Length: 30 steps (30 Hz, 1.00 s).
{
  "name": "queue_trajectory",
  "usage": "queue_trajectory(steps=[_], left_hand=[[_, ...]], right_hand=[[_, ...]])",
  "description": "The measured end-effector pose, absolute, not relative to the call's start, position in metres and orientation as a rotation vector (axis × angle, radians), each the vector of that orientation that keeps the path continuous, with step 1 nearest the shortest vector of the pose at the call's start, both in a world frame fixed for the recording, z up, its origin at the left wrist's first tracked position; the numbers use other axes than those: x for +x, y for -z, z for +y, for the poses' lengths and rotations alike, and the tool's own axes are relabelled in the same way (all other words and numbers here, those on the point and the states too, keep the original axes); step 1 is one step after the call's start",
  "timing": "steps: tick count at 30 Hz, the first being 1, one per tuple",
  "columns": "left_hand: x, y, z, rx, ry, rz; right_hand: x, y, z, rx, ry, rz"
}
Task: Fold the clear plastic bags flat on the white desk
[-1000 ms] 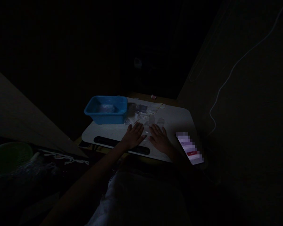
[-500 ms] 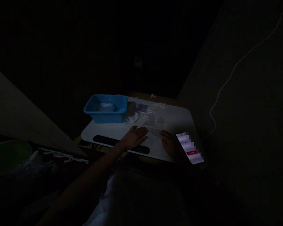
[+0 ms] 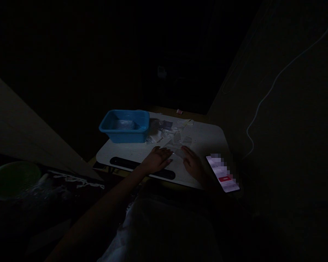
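A thin, clear plastic bag [image 3: 177, 144] lies on the white table [image 3: 207, 136], its outline faint in the dim light. My left hand [image 3: 157, 159] is flat with fingers stretched out, the tips at the bag's left edge. On the other side my right hand [image 3: 191, 163] rests its extended fingers on the bag's lower right part. Beyond the hands is a loose pile of crumpled clear plastic [image 3: 164, 127]. To the left stands a blue plastic basin [image 3: 128, 137] with a clear plastic packet [image 3: 124, 124] inside.
A lit phone [image 3: 221, 174] lies at the right edge of the table. A dark slot [image 3: 124, 162] runs along the near edge. A white cable [image 3: 258, 105] hangs down the right wall, and a green round basin [image 3: 15, 178] sits at lower left.
My right hand has moved slightly left and forward, its fingers now laid further over the bag. My left hand has stayed nearly in place. The view has shifted a little.
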State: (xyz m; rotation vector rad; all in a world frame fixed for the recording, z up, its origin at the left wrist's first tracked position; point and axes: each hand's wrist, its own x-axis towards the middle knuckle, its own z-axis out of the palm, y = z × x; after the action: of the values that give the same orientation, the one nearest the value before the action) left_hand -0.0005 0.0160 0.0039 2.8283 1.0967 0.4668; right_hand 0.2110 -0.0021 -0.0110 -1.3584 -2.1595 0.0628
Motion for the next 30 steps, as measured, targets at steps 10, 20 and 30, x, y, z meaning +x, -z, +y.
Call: queue_trajectory(steps=[10,20,30], left_hand=[[-0.001,0.001,0.017,2.909,-0.460,1.088],[-0.004,0.007,0.019,2.961,-0.457,1.102],[-0.005,0.004,0.018,2.947,-0.511,1.124]], right_hand=[[0.222,0.017,-0.014,-1.362,0.100,-2.217],[0.219,0.018,-0.026,-1.652,0.433,-2.323],[0.231,0.024,-0.023,-1.614,0.453,-2.401]])
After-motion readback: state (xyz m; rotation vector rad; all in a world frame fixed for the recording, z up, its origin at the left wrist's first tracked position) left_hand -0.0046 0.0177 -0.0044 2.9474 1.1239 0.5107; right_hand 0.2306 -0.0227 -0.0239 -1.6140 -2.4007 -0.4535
